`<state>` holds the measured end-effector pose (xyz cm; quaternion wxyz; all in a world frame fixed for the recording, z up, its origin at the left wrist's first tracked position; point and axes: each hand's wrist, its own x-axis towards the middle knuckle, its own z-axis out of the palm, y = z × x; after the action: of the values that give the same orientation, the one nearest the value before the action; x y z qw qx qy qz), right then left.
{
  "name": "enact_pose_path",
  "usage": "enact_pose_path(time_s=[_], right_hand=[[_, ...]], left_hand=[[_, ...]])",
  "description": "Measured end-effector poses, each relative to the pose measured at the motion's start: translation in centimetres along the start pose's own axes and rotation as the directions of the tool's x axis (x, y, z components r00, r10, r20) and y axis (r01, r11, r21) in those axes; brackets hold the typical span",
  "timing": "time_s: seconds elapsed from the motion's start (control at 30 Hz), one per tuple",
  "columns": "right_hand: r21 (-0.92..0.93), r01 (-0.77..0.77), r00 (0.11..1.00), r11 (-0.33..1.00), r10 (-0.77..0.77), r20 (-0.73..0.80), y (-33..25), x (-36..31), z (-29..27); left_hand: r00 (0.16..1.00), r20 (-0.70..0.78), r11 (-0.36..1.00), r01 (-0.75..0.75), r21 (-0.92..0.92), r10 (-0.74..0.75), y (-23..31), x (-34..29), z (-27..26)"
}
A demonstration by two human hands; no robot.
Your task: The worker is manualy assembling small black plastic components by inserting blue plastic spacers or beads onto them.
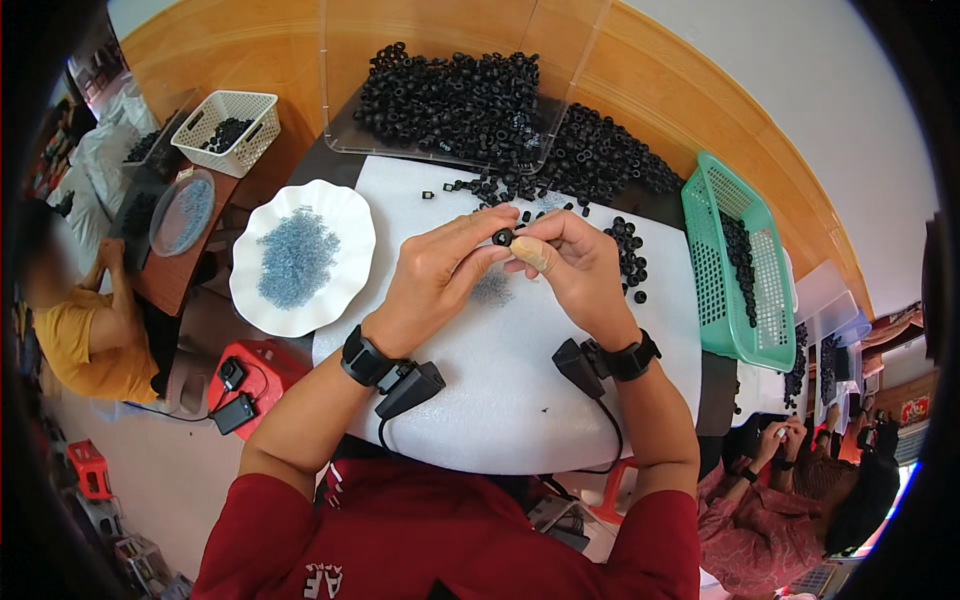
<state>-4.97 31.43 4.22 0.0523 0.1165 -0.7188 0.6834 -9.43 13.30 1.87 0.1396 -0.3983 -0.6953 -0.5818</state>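
My hands meet over the white foam sheet [460,350]. My left hand [440,262] pinches a small black round part [503,237] with a hole in its face, between thumb and forefinger. Right beside that part, my right hand [580,265] has thumb and fingertips pressed together; whatever they hold is hidden. A tan cover wraps the right thumb. Under my hands lies a small scatter of clear bluish pieces [490,290]. More black round parts [628,250] lie loose on the sheet, to the right of my right hand.
Beyond the sheet, a clear bin [335,135] and a heap [610,150] hold black parts. Left stands a scalloped white plate [355,235] of bluish pieces; right, a green basket [712,310]. People sit on both sides. A red stool [285,370] carries small black devices.
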Motion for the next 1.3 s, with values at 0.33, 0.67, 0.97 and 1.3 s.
enact_pose_path(time_s=[0.33,0.67,0.97,1.3], right_hand=[[-0.116,0.117,0.993,0.986,-0.115,0.025,0.2,-0.1,0.1],[-0.176,0.085,0.995,0.981,-0.094,-0.039,0.5,-0.4,0.8],[-0.193,-0.066,0.998,0.979,0.064,-0.016,0.7,0.1,0.1],[-0.512,0.086,0.996,0.855,-0.065,0.059,-0.4,0.0,-0.3]], left_hand=[[1.000,0.015,1.000,0.012,0.006,-0.012,0.0,0.0,-0.1],[0.999,0.015,0.999,0.032,0.038,-0.033,-0.3,-0.2,-0.1],[0.992,0.043,0.992,0.121,-0.030,-0.119,-0.3,-0.1,-0.1],[0.996,0.086,0.987,-0.006,0.160,-0.008,-0.4,-0.1,0.5]])
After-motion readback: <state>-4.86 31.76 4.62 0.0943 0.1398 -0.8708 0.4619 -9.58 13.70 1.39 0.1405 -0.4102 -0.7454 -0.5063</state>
